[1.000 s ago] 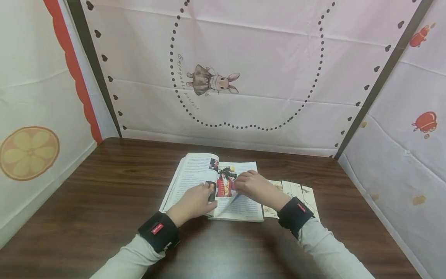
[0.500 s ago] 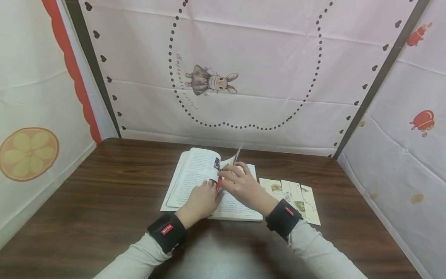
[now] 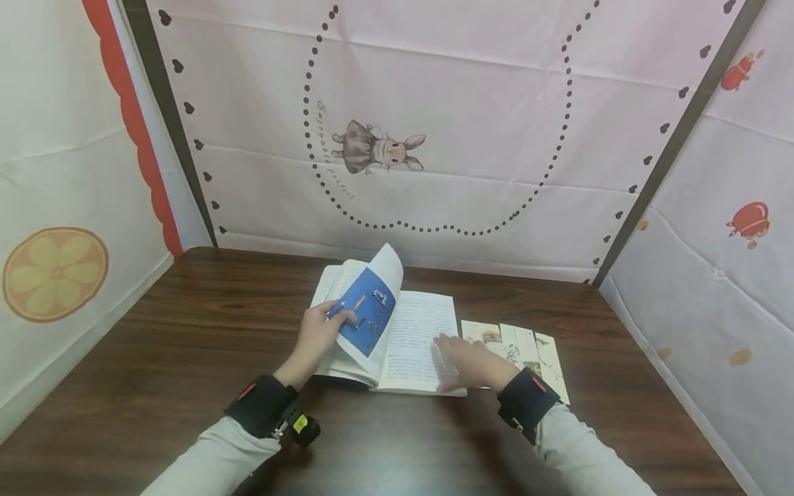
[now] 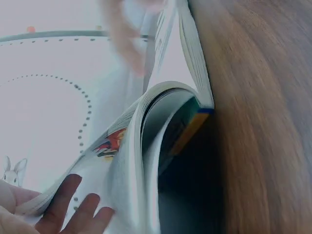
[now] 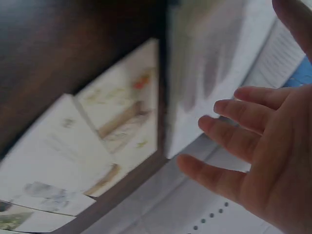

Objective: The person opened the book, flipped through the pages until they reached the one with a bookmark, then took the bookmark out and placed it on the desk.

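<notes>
A thick printed book with white paper pages (image 3: 422, 324) lies spread toward 12 o'clock on the dark brown wood-grain table (image 3: 124, 379). At the book's 9 o'clock side, the person's left hand (image 3: 315, 336) pinches lifted white leaves (image 3: 387, 265) bearing a blue rectangular picture (image 3: 370, 313). The right hand (image 3: 473, 362), at 4 o'clock, holds nothing, its fingers extended and spread over the facing page; whether they touch the paper cannot be told. Three cream illustrated cards (image 3: 520, 344) lie beside the book at 3 o'clock.
</notes>
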{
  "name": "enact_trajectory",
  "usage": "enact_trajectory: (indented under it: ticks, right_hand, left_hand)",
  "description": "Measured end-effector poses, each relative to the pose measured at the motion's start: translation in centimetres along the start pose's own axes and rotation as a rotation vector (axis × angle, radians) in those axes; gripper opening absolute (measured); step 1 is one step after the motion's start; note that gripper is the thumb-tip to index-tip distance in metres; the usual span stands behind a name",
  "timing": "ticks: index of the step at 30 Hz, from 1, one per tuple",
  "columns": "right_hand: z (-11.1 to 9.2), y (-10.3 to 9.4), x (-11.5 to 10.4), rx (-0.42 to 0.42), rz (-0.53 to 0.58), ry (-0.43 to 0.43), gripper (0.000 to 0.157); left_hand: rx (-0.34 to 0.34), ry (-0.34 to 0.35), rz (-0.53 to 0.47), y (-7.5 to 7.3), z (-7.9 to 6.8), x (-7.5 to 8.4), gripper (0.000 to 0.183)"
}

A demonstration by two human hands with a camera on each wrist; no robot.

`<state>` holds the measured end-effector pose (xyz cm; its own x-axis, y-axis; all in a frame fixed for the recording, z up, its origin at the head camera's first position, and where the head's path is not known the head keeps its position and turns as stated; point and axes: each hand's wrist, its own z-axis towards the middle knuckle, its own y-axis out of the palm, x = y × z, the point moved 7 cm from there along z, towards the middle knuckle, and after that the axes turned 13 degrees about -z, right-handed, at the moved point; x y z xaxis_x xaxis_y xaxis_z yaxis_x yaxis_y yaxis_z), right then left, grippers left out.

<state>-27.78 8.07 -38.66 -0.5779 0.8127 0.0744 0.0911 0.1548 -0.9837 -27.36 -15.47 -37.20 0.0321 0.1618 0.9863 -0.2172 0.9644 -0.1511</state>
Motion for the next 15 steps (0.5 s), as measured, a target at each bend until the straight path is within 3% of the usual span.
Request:
enact_trajectory:
  ticks: [3,8,15]
  right_hand:
    - [-0.2,1.5,0.6,-0.088,0.041,0.011,0.089]
    - [0.3,2.1,1.2,-0.105,0.040,0.007,0.088]
    - [0.7,1.8,1.5,-0.116,0.031,-0.016,0.082]
  left_hand:
    - [0.013,0.061,0.068,-1.0,-0.2,0.3,0.049]
    - [-0.041,0.175,0.330,-1.6,-1.0,0.5,0.059]
    - [-0.105,0.242,0.638,-0.2,-1.2,-0.6,0.081]
